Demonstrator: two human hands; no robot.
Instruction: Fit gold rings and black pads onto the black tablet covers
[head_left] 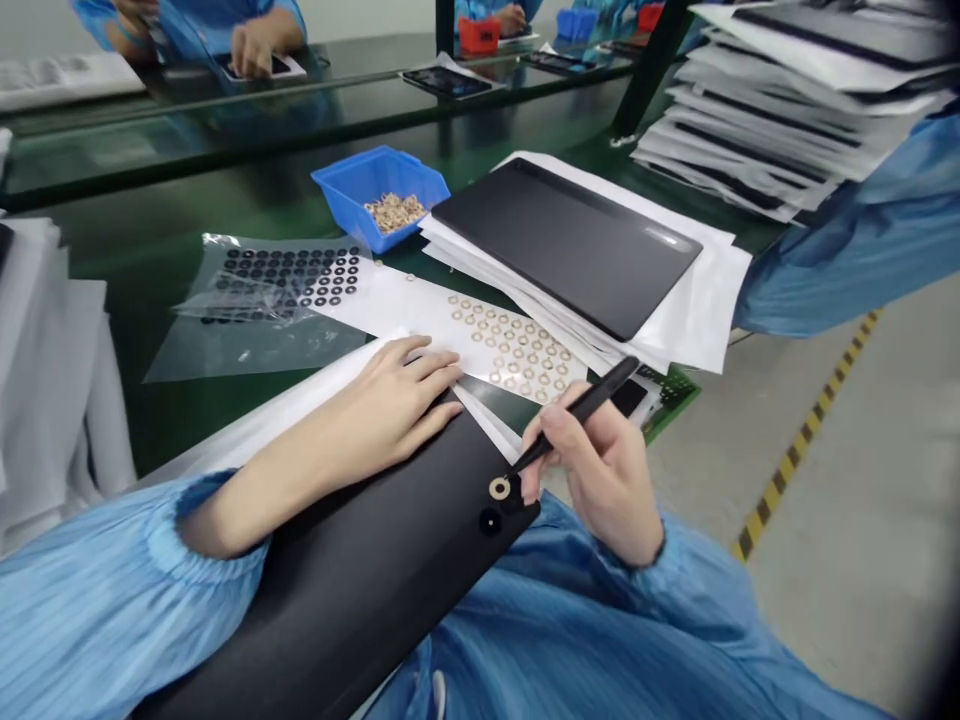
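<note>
Blue plastic bin (352,190) of ring washers (394,212) at 12 o'clock. Stacked dark panels in white sleeves (757,130) at 1 o'clock. Yellow-and-black hazard tape (806,430) on floor (847,560) at 4 o'clock. Co-worker's hand (255,48) at 11 o'clock.

Bright, even light, source out of view; shadows soft, only light shade beneath left hand (397,400). Pale highlight streak on black tablet panel (664,237). Glare and reflections along glass shelf (225,120). Concrete floor (847,500) evenly lit. Wide-angle bending toward frame edges, paper stack (787,110) curved. Dark vignette in lower right corner. Fine detail slightly soft throughout.
</note>
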